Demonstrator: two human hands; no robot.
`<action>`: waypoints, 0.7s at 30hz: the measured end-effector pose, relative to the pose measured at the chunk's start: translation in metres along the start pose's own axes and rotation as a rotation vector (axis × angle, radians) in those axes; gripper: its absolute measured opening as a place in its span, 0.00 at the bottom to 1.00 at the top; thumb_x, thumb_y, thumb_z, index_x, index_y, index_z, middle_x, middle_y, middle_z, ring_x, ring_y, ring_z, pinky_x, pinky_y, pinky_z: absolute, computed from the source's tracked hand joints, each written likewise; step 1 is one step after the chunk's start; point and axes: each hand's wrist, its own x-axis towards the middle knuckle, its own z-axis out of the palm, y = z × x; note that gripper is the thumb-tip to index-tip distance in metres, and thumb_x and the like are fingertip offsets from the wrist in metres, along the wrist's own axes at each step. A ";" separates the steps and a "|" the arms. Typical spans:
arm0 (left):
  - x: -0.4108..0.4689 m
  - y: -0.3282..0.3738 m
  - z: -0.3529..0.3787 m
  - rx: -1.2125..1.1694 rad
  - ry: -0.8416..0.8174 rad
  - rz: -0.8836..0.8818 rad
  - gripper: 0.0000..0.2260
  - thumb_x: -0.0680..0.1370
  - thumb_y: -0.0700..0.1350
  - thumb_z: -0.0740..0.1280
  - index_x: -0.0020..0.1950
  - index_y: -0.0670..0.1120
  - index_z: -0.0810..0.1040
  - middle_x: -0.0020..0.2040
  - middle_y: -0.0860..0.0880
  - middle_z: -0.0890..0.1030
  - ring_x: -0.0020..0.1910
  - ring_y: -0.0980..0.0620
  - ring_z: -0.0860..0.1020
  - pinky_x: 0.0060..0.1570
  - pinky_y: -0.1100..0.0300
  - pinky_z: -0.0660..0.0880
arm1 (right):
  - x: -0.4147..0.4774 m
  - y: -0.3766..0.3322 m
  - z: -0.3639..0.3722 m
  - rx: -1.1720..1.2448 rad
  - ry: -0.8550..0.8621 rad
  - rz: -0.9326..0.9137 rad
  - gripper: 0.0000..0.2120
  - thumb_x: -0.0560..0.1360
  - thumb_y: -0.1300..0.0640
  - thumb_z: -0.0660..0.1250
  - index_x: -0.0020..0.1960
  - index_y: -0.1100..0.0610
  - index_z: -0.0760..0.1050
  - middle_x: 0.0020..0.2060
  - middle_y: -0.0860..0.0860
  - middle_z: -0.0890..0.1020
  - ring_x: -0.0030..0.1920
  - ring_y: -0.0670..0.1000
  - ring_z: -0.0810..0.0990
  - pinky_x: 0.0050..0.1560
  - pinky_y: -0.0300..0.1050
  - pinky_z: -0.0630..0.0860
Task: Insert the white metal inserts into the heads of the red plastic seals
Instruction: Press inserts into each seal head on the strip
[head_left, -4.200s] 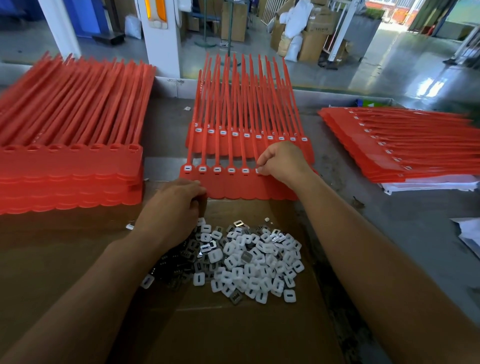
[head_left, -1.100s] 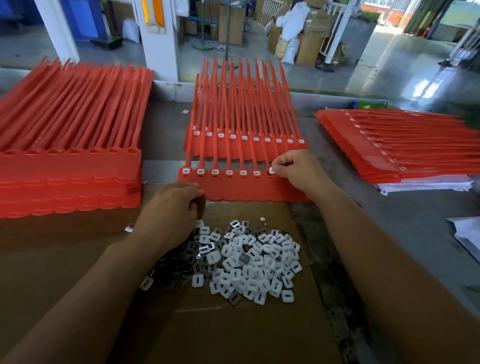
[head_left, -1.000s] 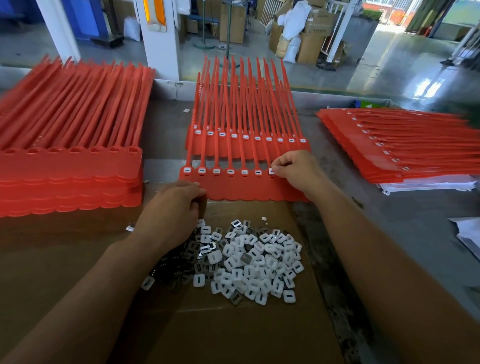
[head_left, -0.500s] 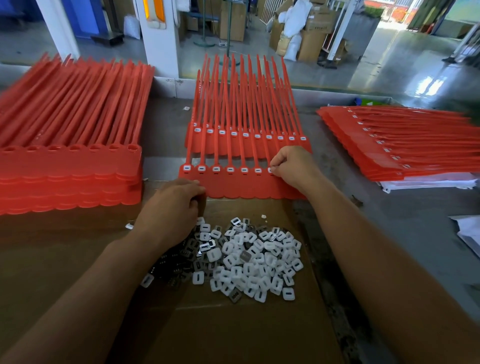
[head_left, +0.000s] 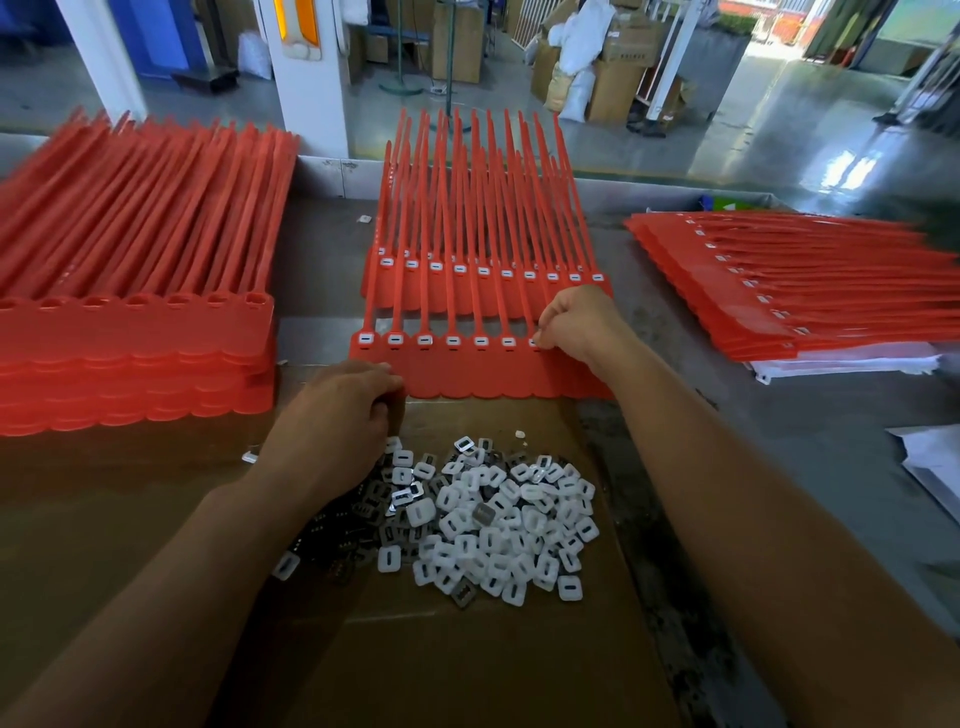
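A sheet of joined red plastic seals (head_left: 483, 371) lies in front of me, its heads in a row with white inserts (head_left: 452, 340) in the left several. My right hand (head_left: 576, 322) pinches an insert at a head right of those, fingertips pressed down on it. A loose pile of white metal inserts (head_left: 498, 519) sits on brown cardboard (head_left: 467, 665) below. My left hand (head_left: 337, 421) rests curled at the pile's upper left edge; what its fingers hold is hidden. A second seal sheet (head_left: 483, 280) with inserts lies behind the first.
A tall stack of red seals with unfilled heads (head_left: 130, 332) lies at left. A stack of seals with inserts (head_left: 789, 291) lies at right on white sheets. White paper (head_left: 930, 457) sits at the far right edge. The grey table (head_left: 779, 441) ends at a raised back rim.
My right hand has shifted along the front row from a head further left to one more to the right. The left hand has stayed at the pile.
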 end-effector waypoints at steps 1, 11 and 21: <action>0.000 0.000 0.000 0.000 -0.001 -0.001 0.17 0.76 0.35 0.59 0.63 0.44 0.75 0.67 0.49 0.72 0.66 0.52 0.68 0.65 0.60 0.61 | -0.002 0.003 0.001 0.019 0.020 -0.023 0.05 0.71 0.64 0.70 0.38 0.57 0.77 0.44 0.52 0.79 0.50 0.52 0.76 0.49 0.45 0.72; 0.002 0.000 0.001 0.013 0.005 0.010 0.17 0.76 0.35 0.59 0.62 0.44 0.76 0.66 0.48 0.73 0.65 0.50 0.69 0.65 0.58 0.62 | -0.041 0.016 -0.012 0.092 -0.053 -0.286 0.07 0.72 0.59 0.70 0.41 0.48 0.74 0.38 0.40 0.76 0.41 0.38 0.73 0.38 0.31 0.66; 0.001 0.000 0.000 0.024 0.002 -0.005 0.17 0.76 0.36 0.59 0.63 0.45 0.76 0.66 0.49 0.72 0.66 0.51 0.68 0.64 0.59 0.62 | -0.089 0.006 -0.017 -0.125 -0.541 -0.447 0.08 0.69 0.56 0.74 0.40 0.45 0.78 0.37 0.41 0.80 0.36 0.32 0.76 0.39 0.25 0.71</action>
